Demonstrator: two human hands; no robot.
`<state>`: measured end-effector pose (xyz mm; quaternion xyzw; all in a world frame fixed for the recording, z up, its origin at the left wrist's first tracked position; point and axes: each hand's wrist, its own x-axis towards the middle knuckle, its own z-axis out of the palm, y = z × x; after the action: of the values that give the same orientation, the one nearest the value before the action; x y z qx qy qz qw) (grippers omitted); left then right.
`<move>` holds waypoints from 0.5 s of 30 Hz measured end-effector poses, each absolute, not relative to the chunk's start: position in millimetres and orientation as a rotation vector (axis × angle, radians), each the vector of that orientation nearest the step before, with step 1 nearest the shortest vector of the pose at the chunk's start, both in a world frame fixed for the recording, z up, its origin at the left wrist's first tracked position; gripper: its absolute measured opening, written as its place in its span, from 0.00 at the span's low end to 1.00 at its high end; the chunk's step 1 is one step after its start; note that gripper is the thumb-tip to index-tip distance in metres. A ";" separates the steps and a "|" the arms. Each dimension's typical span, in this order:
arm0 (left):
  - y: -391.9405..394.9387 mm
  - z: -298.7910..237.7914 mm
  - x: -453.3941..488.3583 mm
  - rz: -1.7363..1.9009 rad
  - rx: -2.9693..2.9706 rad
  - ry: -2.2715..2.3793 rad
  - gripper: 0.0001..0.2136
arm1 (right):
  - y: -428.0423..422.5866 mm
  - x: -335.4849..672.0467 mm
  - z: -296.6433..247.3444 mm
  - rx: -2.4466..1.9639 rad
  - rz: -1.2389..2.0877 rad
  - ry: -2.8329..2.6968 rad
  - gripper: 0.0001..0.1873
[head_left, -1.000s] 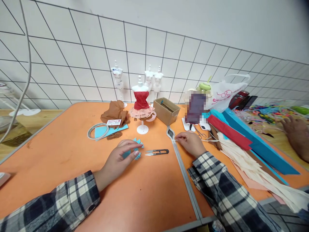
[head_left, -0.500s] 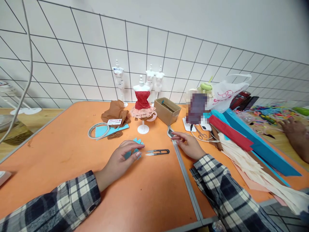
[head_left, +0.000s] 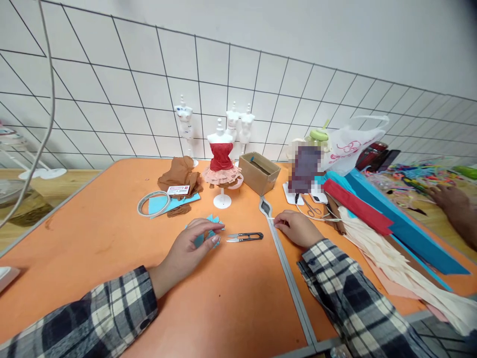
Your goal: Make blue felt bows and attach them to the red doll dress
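My left hand [head_left: 186,248] rests on the orange table [head_left: 112,238], its fingertips pinched on a small pleated blue paper piece [head_left: 213,221]. Black thread snips [head_left: 245,237] lie just to the right of it, untouched. Beside the metal seam between the two tabletops, my right hand [head_left: 297,228] has its fingers curled and pinches the end of a thin white cord [head_left: 324,219] that runs off to the right. A small dress form in a red top and a pink ruffled skirt [head_left: 221,164] stands behind the snips.
Brown fabric [head_left: 181,175], a white ring [head_left: 151,204] and a cardboard box [head_left: 260,172] lie near the dress form. Red [head_left: 354,206], blue [head_left: 406,221] and cream [head_left: 391,258] crepe paper spread on the right, by scissors [head_left: 311,206]. Another person's hand [head_left: 456,201] is at far right.
My right hand's fingers stretched out toward the seam half a second ago and have now curled back, pinching the white cord. My left hand has stayed on the blue paper.
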<state>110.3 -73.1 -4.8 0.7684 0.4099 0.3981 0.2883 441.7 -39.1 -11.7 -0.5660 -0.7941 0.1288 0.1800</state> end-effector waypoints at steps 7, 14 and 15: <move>-72.5 -8.0 116.3 1.032 2.048 1.069 0.12 | -14.4 419.6 33.8 -1.511 0.407 -1.783 0.08; -71.6 -7.6 112.8 1.096 1.984 1.099 0.11 | 63.1 405.2 71.7 -1.647 -0.169 -1.824 0.14; -71.5 -8.3 112.3 1.102 1.973 1.108 0.11 | 69.6 403.8 71.3 -1.709 -0.219 -1.869 0.14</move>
<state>112.3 -71.5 -8.3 0.7459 0.4189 0.4166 0.3075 403.8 69.6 71.3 -0.6422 -0.7026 -0.0823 0.2953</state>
